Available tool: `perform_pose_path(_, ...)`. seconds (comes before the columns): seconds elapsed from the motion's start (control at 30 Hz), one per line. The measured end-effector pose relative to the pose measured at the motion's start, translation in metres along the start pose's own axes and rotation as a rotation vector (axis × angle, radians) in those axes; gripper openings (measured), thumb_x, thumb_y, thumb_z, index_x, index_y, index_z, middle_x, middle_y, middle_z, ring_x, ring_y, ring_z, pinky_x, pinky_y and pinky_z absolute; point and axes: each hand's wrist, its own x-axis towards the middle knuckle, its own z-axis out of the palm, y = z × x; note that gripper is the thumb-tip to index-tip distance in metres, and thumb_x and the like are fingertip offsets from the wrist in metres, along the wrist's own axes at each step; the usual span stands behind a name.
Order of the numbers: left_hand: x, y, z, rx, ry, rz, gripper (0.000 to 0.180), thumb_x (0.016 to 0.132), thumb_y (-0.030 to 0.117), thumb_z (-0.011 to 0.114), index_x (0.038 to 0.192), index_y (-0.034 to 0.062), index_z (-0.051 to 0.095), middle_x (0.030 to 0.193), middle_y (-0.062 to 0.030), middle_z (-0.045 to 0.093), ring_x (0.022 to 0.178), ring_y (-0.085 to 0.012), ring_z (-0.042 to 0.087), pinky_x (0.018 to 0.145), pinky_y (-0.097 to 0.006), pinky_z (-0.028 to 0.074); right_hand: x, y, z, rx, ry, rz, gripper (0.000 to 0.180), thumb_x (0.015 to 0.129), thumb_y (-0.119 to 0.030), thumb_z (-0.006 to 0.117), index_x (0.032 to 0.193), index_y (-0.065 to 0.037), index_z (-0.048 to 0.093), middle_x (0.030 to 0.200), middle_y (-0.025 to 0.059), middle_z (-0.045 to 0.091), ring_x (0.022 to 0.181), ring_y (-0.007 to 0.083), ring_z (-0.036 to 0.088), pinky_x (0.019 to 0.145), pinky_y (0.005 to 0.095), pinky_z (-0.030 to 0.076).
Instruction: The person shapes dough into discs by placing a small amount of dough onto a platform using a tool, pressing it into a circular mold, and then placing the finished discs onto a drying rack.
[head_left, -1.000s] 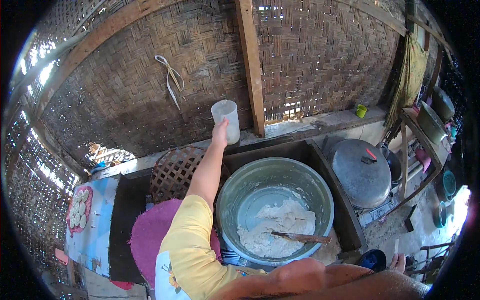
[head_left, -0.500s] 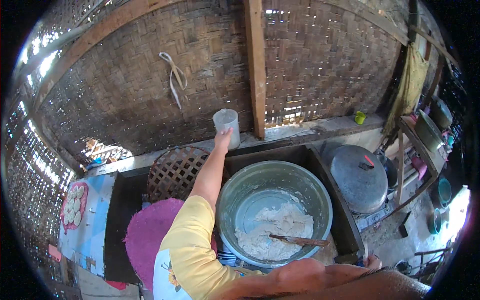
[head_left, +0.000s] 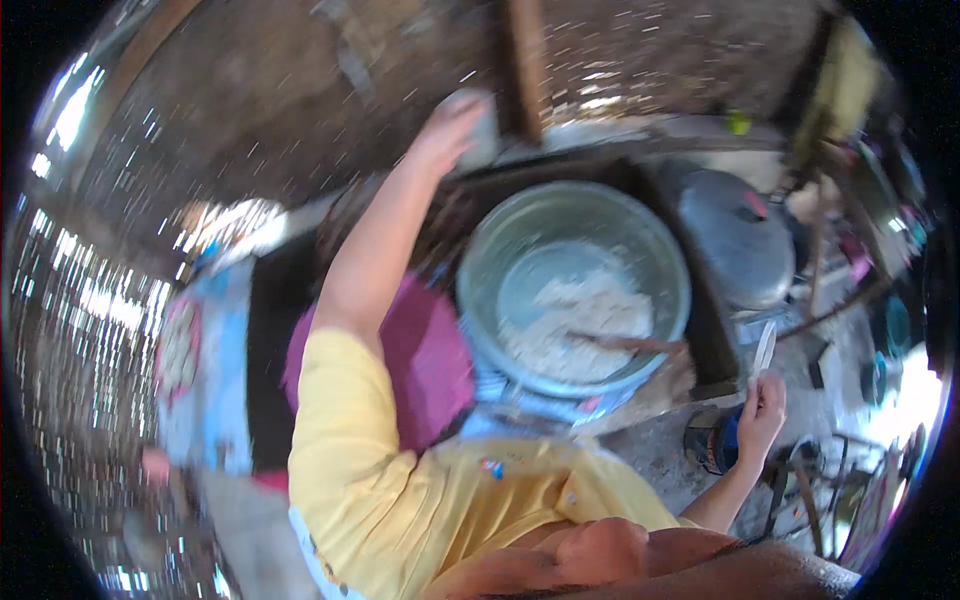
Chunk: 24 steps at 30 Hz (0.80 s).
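At the back ledge, beside the wooden post, my left hand point(head_left: 446, 132) is closed on a whitish cylindrical container point(head_left: 481, 135); motion smears its fingers. My right hand point(head_left: 764, 402), low on the right, grips a thin whitish blade-shaped strip point(head_left: 765, 346) that points up; its exact kind is unclear. Between my arms stands a large grey-green basin point(head_left: 473, 262). White floury dough point(head_left: 585, 318) covers part of its bottom. A brown wooden stick point(head_left: 625, 343) lies in the dough, its outer end over the basin's near right rim.
A lidded metal pot point(head_left: 735, 240) stands right of the basin. A round magenta mat point(head_left: 432, 360) lies on the left, partly under my left arm. Farther left, pale rounds point(head_left: 178, 348) rest on a blue-and-white table point(head_left: 222, 370). A dark blue can point(head_left: 708, 440) stands near my right hand.
The view has tilted down and blurred. My left hand has shifted to the container's upper part. My right hand has risen into clear view with the whitish strip.
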Motion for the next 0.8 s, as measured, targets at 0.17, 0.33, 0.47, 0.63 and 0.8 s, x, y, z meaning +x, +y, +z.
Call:
perform_pose_path(0.17, -0.145, 0.056, -0.005, 0.422, -0.115, 0.278, 0.054, 0.078, 0.024, 0.063, 0.122, 0.0039, 0.04, 0.118, -0.0086, 0.047, 0.109, -0.0181, 0.044, 0.09, -0.032, 0.038, -0.005, -0.102, 0.046, 0.268, -0.27, -0.464, 0.015, 0.074, -0.002, 0.054, 0.089, 0.0, 0.057, 0.093, 0.0154, 0.056, 0.085, 0.0323, 0.055, 0.074, 0.0369, 0.044)
perform_pose_path(0.33, -0.303, 0.075, -0.045, 0.534, -0.015, 0.287, 0.048, 0.079, 0.009, 0.06, 0.122, 0.003, 0.04, 0.121, -0.0096, 0.045, 0.111, -0.0181, 0.044, 0.09, -0.032, 0.04, -0.039, -0.19, 0.092, 0.489, -0.594, -0.888, 0.016, 0.068, -0.002, 0.059, 0.084, -0.004, 0.058, 0.09, 0.0127, 0.056, 0.083, 0.0299, 0.056, 0.07, 0.0364, 0.046)
perform_pose_path(0.47, -0.402, 0.06, -0.078, 0.362, 0.326, 0.25, 0.046, 0.081, 0.012, 0.056, 0.123, 0.0019, 0.039, 0.122, -0.0112, 0.045, 0.111, -0.0194, 0.045, 0.09, -0.033, 0.039, -0.067, -0.236, 0.133, 0.542, -0.633, -1.185, 0.017, 0.068, -0.006, 0.06, 0.084, -0.006, 0.058, 0.092, 0.0116, 0.057, 0.086, 0.0285, 0.056, 0.072, 0.0369, 0.046)
perform_pose_path(0.63, -0.491, 0.006, -0.088, 0.026, 0.601, 0.161, 0.048, 0.083, 0.022, 0.054, 0.123, 0.0006, 0.038, 0.12, -0.014, 0.045, 0.109, -0.0238, 0.047, 0.089, -0.035, 0.041, -0.08, -0.265, 0.169, 0.449, -0.605, -1.388, 0.02, 0.067, -0.008, 0.056, 0.087, -0.005, 0.058, 0.092, 0.0106, 0.055, 0.086, 0.0266, 0.054, 0.074, 0.037, 0.044)
perform_pose_path(0.8, -0.54, -0.022, -0.081, -0.142, 0.812, 0.104, 0.052, 0.083, 0.025, 0.056, 0.122, -0.0021, 0.036, 0.118, -0.0171, 0.045, 0.104, -0.0235, 0.049, 0.087, -0.036, 0.043, -0.082, -0.267, 0.177, 0.271, -0.684, -1.422, 0.023, 0.068, -0.009, 0.054, 0.09, -0.004, 0.059, 0.096, 0.0107, 0.054, 0.091, 0.0254, 0.052, 0.079, 0.0364, 0.041)
